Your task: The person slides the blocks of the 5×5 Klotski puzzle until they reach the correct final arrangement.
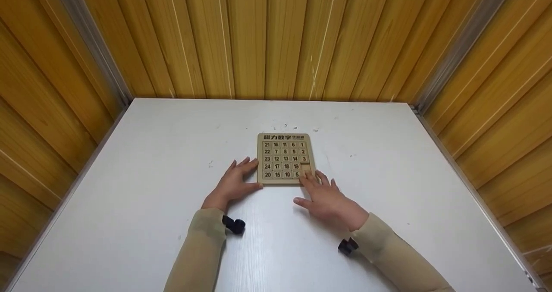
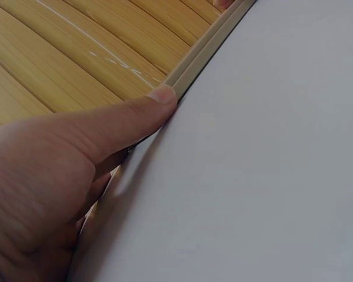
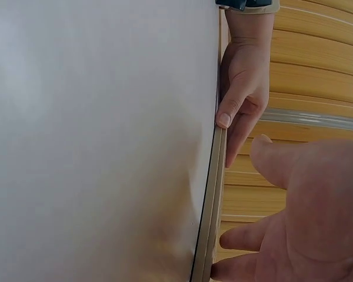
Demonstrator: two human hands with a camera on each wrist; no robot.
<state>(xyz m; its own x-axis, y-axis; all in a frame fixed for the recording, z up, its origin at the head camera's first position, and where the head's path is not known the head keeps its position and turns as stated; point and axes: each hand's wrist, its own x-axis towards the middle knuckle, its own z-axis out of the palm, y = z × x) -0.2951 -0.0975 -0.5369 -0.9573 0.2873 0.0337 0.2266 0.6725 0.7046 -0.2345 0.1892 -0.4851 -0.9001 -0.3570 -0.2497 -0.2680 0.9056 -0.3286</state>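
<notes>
A tan sliding number puzzle [image 1: 284, 182] lies flat on the table, its numbered tiles in a square grid. One slot is bare at the right end of the second row from the bottom. My left hand [image 1: 233, 182] holds the puzzle's near left corner, thumb at the near edge and fingers along the left side. In the left wrist view its thumb [image 2: 147, 114] presses the board's edge. My right hand [image 1: 330, 199] rests fingertips on the near right corner, covering the tile there. Its thumb stands apart from the board.
The white table [image 1: 181, 132] bears small dark marks behind the puzzle. Yellow wood-patterned panels [image 1: 284, 42] rise at the back and both sides. Dark wrist mounts [image 1: 234, 225] sit at both cuffs.
</notes>
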